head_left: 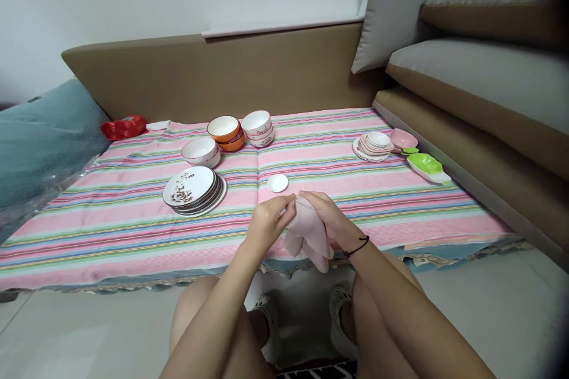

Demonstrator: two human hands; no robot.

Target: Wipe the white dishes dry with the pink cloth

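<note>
Both my hands meet over the near edge of a striped cloth (pixel 133 231), gripping a pale pink rag (pixel 309 237) that hangs down between them. My left hand (pixel 267 222) pinches the rag's upper edge with closed fingers. My right hand (pixel 326 216) is wrapped around the rag from the right; a black band circles its wrist. A small white dish (pixel 277 183) lies on the cloth just beyond my hands.
A stack of patterned plates (pixel 194 189) sits left of centre, with a white bowl (pixel 201 151), orange bowls (pixel 226 132) and stacked white bowls (pixel 258 127) behind. Small saucers (pixel 373 147), a pink dish (pixel 403 138) and a green leaf dish (pixel 427 167) sit right. Cushions rise at right.
</note>
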